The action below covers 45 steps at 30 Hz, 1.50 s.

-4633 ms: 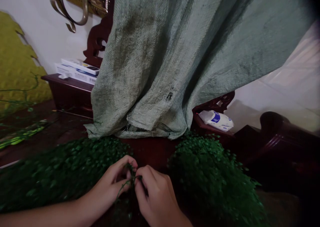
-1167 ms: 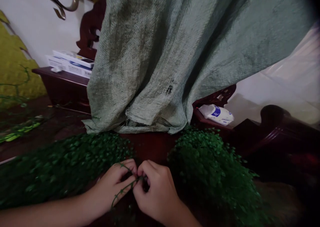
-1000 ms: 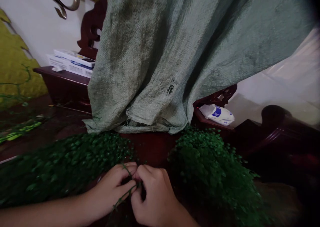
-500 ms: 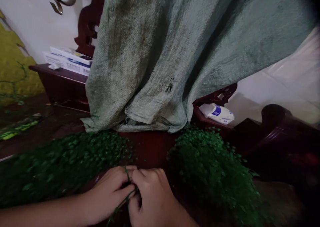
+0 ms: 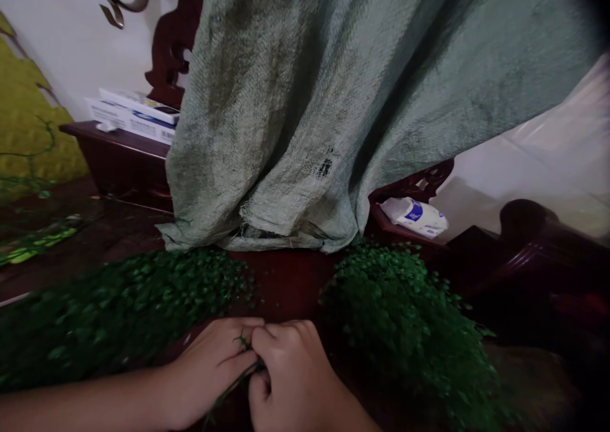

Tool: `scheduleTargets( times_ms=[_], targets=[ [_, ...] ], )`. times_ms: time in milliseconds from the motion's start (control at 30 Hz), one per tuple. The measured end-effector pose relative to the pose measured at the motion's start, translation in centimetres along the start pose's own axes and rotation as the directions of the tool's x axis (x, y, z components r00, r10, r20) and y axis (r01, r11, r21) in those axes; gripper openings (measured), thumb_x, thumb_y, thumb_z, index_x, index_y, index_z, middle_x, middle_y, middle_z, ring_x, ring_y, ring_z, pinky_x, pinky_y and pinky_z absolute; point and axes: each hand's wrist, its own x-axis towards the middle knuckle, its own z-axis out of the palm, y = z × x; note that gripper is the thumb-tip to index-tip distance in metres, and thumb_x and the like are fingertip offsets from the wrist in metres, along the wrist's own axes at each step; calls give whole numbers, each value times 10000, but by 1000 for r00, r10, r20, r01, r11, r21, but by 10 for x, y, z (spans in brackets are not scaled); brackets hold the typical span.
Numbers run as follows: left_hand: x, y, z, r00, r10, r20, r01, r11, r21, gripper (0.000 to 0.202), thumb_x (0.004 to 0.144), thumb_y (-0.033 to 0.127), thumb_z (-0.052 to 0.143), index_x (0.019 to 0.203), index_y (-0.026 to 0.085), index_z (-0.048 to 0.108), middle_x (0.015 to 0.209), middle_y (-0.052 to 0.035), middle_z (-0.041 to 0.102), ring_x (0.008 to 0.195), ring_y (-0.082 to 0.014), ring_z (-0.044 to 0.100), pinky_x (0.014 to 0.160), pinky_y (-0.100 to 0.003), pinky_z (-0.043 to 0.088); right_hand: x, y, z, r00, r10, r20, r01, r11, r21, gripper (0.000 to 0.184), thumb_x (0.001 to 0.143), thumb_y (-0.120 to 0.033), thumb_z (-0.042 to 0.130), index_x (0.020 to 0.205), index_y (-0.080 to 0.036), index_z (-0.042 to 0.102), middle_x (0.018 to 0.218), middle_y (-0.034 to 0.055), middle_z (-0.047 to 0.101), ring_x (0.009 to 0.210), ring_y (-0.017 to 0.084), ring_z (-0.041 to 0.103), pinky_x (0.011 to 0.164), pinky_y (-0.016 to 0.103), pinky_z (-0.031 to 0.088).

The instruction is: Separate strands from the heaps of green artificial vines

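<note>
Two hands, one pair, lay low in the view near its bottom edge: left hand (image 5: 212,371) and right hand (image 5: 290,384), pressed knuckle to knuckle, both closed with fingertips pinching one thin green stem (image 5: 232,389). That stem ran from the pinch down and leftward between the wrists.

Two heaps of small-leaved green foliage lay on the dark red tabletop (image 5: 286,279):
- left heap (image 5: 119,311), long and flat, just beside the left hand and forearm;
- right heap (image 5: 405,330), taller, near the right hand but apart from it.

One bare strip of tabletop lay open between the heaps, running from the hands to the sack's hem; this was the only clear lane ahead of the fingers.

One grey-green woven sack (image 5: 333,101) hung down across the far side, its frayed hem resting on the tabletop and closing that strip. It had one small torn hole low on its front.

Boxes (image 5: 136,114), white and flat, stacked on one dark wooden shelf (image 5: 119,155) at left: probably three, though the blur made the count unsure.

One white packet with a blue label (image 5: 414,216) lay behind the right heap.

One curved brass hook (image 5: 128,0) was cut by the top edge.

One rounded dark wooden piece (image 5: 534,241) bounded the right side.
</note>
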Motion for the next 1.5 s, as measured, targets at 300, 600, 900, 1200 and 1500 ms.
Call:
scheduleTargets(
  times_ms=[300,600,900,1200,1500],
  targets=[
    [2,4,0,994,12,106,-8,999,-35,334,838,120,411,841,219,730,936,-21,732,890,-196,649,861,-293,486,1,5,-1,1000,-10,-16,10,1000,2,195,529,-153,468,684,-205,573,627,10,626,524,168,525,503,287,235],
    [-1,4,-1,994,-82,78,74,992,98,340,843,150,397,926,204,723,1048,-37,721,975,-206,641,945,-329,467,1,7,-4,999,-26,20,25,999,40,193,534,-149,462,684,-205,569,624,-11,624,516,150,510,498,282,186],
    [-6,3,2,998,27,51,-34,987,154,354,812,90,408,974,221,695,1049,-34,693,997,-210,625,875,-306,495,-1,7,-1,999,-35,40,34,999,19,83,539,-147,464,605,-191,486,594,-11,593,535,134,504,516,287,186],
    [-3,3,2,994,9,111,-19,996,90,294,844,108,417,842,206,695,970,-28,663,914,-183,612,825,-280,494,-2,8,-6,995,-47,84,43,998,50,72,579,-154,463,635,-197,447,637,-31,601,567,121,494,537,297,203],
    [0,6,2,995,-19,95,17,1000,20,260,801,110,422,746,190,663,883,-27,638,835,-171,619,762,-274,500,-3,9,-8,991,-67,115,65,998,19,89,593,-157,463,666,-206,471,659,-31,610,568,130,509,531,302,213]
  ],
)
